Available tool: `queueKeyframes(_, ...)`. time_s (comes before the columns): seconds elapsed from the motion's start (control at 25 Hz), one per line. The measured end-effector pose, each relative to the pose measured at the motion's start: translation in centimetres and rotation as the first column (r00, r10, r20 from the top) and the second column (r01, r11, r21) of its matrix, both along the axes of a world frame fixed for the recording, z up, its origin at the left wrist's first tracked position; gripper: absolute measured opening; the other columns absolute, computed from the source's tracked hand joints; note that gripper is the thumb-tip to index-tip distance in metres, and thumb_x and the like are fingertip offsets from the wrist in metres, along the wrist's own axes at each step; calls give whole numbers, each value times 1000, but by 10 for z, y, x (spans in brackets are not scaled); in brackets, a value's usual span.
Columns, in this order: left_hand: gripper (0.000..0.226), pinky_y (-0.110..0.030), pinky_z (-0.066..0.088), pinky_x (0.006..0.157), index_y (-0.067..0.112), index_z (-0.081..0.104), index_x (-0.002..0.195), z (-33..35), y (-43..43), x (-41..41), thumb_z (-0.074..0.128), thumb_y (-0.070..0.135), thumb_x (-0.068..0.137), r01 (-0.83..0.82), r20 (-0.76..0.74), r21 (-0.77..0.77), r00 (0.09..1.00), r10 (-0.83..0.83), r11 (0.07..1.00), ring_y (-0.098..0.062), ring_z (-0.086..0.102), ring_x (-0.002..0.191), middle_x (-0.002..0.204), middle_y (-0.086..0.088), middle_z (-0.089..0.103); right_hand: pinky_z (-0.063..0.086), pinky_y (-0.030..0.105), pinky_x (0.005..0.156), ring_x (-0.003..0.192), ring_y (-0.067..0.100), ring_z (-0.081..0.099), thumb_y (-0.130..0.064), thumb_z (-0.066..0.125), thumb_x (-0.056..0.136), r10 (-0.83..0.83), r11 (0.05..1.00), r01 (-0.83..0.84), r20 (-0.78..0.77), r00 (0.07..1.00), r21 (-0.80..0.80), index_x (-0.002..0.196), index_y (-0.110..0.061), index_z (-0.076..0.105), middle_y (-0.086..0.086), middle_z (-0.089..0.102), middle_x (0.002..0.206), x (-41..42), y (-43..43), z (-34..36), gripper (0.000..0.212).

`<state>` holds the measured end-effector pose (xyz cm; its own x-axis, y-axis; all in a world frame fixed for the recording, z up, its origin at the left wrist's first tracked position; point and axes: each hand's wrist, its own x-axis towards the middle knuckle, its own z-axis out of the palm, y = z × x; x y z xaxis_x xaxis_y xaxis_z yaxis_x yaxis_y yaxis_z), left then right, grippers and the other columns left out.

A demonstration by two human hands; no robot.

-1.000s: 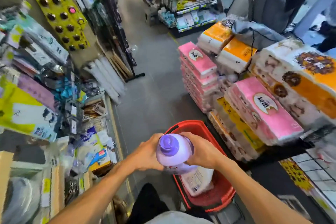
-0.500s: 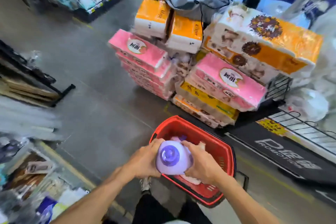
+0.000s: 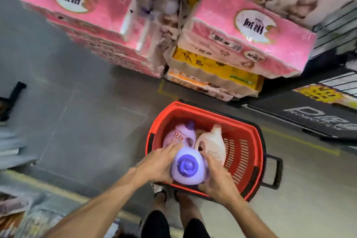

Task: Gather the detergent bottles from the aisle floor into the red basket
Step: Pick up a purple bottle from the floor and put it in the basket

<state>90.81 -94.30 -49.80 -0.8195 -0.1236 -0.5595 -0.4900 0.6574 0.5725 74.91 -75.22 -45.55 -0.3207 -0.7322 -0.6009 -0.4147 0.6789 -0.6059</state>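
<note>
A red basket [image 3: 249,152] stands on the grey aisle floor [image 3: 87,121], toward five o'clock from the middle of the view, with its black handle [image 3: 274,172] folded out at its three o'clock side. Both hands clamp one lavender detergent bottle [image 3: 187,170], seen cap-on, its purple cap [image 3: 187,164] facing the camera. The left hand [image 3: 156,164] wraps its nine o'clock side and the right hand [image 3: 218,179] its three o'clock side, fingers curled around the body. The bottle is over the basket's near edge, at about seven o'clock of the basket; whether its base touches anything inside cannot be told. Two more bottles lie in the basket: a purple detergent bottle [image 3: 179,135] at ten o'clock, and a cream detergent bottle [image 3: 214,145] touching it on its three o'clock side, both necks pointing to twelve. Beyond the basket, at twelve o'clock, pink tissue packs [image 3: 247,31] are stacked over a yellow pack [image 3: 212,65]. A black promotion mat [image 3: 318,120] lies at two o'clock of the basket.
</note>
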Motion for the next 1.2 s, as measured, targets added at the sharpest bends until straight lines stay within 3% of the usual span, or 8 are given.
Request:
queueKeyframes(0.16,108,-43,51,96,10,28,156,-78,-8,-24,80,28,63,54,79,21,995,-56,998,-37,55,128,149,-9,43,49,30,93,125,16,58,-52,75,68,52,990,-52,7,999,128,147,-40,31,-7,59,138,-14,-3,-104,91)
queueKeyframes(0.28,111,-40,47,94,14,29,154,-142,-30,-52,84,45,62,201,155,-8,968,-198,980,-32,57,123,144,-4,46,52,39,94,123,20,60,-55,81,65,18,987,-32,87,996,157,147,-37,32,-3,60,138,-26,-14,-181,98)
queueKeyframes(0.36,104,-41,49,93,18,34,151,-178,-48,-65,82,56,67,259,206,-37,947,-246,965,-32,60,120,140,-4,51,51,40,97,126,28,58,-46,82,65,-7,978,-19,123,992,205,153,-33,32,5,57,141,-33,-26,-222,102)
queueKeyframes(0.52,50,-44,54,87,24,52,138,-212,-63,-77,59,38,91,340,223,-278,932,-284,898,-33,65,109,127,-3,61,48,45,99,119,42,56,-32,72,86,-85,961,90,-30,996,263,144,-23,47,17,47,133,-49,-61,-273,64)
queueKeyframes(0.68,44,-40,47,91,23,54,133,-175,-52,-81,55,37,91,432,227,-369,901,-371,823,-28,57,114,129,-2,58,47,44,98,128,36,49,-31,67,91,29,948,7,-111,993,318,138,-22,50,13,50,136,-63,-81,-232,51)
queueKeyframes(0.88,46,-43,45,89,24,56,130,-86,-49,-91,61,40,87,290,209,-466,954,-214,836,-28,54,112,124,-3,57,46,43,98,132,34,45,-41,63,94,115,931,-24,-229,967,365,140,-19,46,9,48,141,-75,-80,-140,54)
queueKeyframes(1.0,53,-42,41,97,24,48,140,-23,-43,-96,57,41,91,247,231,-479,961,-150,843,-27,50,122,133,-3,53,47,42,98,135,31,43,-40,62,93,147,936,-29,-316,937,350,140,-22,47,8,46,142,-78,-78,-67,53)
queueKeyframes(1.2,59,-41,40,96,24,46,141,79,-50,-119,62,46,89,258,152,-523,966,-210,812,-28,49,123,134,-3,52,46,44,96,128,31,47,-42,63,90,111,943,55,-469,876,328,129,-22,51,6,51,133,-88,-68,55,46)
